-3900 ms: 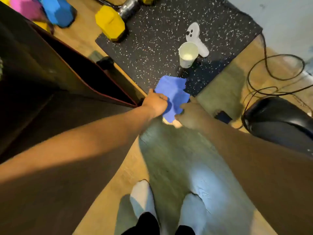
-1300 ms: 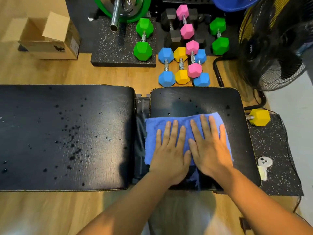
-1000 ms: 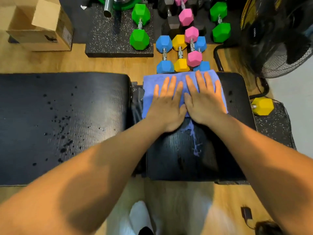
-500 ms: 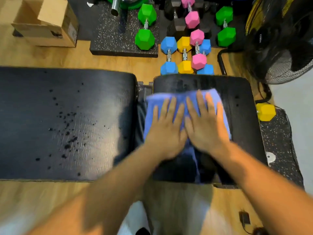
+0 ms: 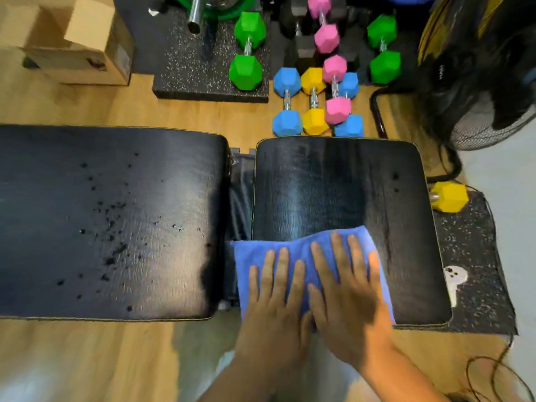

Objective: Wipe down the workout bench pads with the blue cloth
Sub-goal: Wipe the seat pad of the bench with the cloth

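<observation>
The blue cloth lies spread over the near edge of the small black seat pad. My left hand and my right hand press flat on it side by side, fingers spread and pointing away from me. The seat pad beyond the cloth shows faint wet streaks. To the left, across a narrow gap, the long black back pad carries several dark droplets and specks.
Coloured dumbbells stand on the floor just beyond the seat pad. A cardboard box sits at the far left, a black fan at the far right. A yellow dumbbell and a white controller lie on the speckled mat to the right.
Both hands have pulled the cloth from the far edge of the seat pad back to its near edge, leaving wet streaks. Earlier the cloth was lifted from the floor mat.
</observation>
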Tool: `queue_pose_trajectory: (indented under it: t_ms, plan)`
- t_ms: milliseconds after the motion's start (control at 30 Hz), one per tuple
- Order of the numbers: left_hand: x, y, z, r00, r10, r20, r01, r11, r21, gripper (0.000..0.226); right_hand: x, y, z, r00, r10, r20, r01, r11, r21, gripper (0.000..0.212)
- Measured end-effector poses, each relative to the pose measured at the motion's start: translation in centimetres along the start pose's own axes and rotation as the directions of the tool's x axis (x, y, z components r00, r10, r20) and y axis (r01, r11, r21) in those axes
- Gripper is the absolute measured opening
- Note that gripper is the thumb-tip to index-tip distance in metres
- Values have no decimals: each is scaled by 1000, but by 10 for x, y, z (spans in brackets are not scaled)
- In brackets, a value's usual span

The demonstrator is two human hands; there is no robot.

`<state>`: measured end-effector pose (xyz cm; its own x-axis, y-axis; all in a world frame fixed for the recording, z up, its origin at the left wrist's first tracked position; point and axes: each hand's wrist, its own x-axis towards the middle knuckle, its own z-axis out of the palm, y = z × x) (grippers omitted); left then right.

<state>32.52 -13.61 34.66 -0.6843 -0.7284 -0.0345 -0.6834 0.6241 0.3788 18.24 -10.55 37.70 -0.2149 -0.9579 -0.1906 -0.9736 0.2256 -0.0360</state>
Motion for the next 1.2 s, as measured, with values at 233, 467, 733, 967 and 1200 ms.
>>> queue_pose_trajectory:
  t_ms: [233, 467, 733, 967, 1200]
  plan:
    - [165, -49, -26, 991, -132, -32, 132, 991, -3, 71, 160, 27, -19, 997, 12, -81, -14, 1000, -24, 59]
    - [148, -42, -24, 989, -142, -34, 140, 989, -42, 69, 142, 17, -17, 989, 86, -118, -81, 996, 48, 59]
    - [-7, 14, 5, 999, -14, -50, 14, 1000, 5, 65, -23, 13, 5, 999, 36, -22, -34, 995, 96, 61]
    - [145, 5, -20, 1000, -13, -3, 13, 997, 79, 65, 111, 71, -11, 995, 73, -72, -78, 995, -61, 64]
    - [186, 35, -12, 991, -131, -12, 132, 979, 156, 67, 150, 114, -23, 999, 31, 14, -29, 995, -90, 77]
